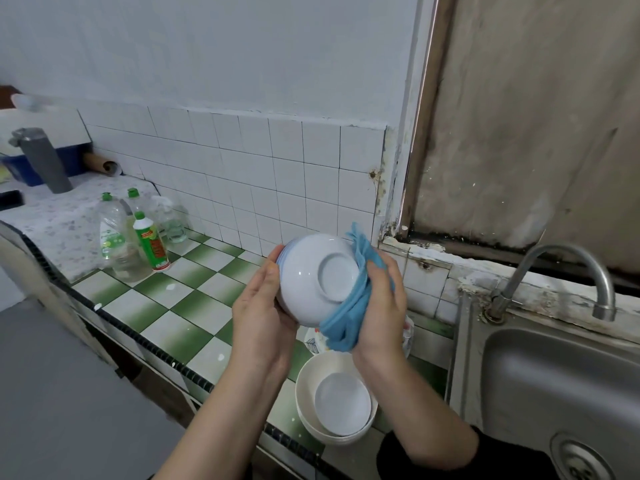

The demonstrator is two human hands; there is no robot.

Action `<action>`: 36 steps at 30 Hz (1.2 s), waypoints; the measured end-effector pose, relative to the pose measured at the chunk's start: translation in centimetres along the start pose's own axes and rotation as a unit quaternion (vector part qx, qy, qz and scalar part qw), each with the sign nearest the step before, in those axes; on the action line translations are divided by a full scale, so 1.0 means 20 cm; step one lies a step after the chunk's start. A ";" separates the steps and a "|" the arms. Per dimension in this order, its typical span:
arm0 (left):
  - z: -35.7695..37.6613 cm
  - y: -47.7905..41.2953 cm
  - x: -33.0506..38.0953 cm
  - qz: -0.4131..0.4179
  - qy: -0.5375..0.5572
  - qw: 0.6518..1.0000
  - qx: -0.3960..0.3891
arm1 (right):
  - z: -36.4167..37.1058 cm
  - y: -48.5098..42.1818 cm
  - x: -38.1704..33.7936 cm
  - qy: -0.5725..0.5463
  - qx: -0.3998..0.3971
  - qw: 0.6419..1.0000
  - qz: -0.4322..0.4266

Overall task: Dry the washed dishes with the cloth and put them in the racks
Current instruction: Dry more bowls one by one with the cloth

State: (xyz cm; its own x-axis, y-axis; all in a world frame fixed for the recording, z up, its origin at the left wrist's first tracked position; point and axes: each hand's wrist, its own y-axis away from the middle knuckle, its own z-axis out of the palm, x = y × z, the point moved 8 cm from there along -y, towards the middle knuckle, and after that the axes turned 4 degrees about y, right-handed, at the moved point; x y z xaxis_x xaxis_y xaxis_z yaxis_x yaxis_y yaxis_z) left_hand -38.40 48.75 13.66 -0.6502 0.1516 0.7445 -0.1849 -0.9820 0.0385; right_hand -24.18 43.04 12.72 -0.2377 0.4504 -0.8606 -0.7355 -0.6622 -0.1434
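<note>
Bowl (pixel 311 282) upside down between the hands, left hand (pixel 263 306) cupping its left wall, right hand (pixel 381 306) clutching cloth (pixel 346 323) against its right wall, base facing up.

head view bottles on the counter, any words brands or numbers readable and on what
White squeeze bottle with green cap, red-and-green label: print too blurred to read.
Clear plastic bottle with green cap, green-yellow label: too blurred to read.
No other text shows.
</note>
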 end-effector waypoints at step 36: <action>0.28 0.23 0.21 0.244 -0.218 0.924 -0.199 | 0.08 0.19 -0.41 0.189 -0.064 0.914 -0.353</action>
State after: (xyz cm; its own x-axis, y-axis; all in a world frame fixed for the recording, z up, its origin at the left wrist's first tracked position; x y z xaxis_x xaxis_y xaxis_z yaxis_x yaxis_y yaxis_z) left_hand -37.89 44.21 20.67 -0.3849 -0.4436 0.8094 -0.2612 -0.7888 -0.5565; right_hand -26.05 37.78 20.04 0.5217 0.5689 -0.6357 -0.5356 -0.3616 -0.7632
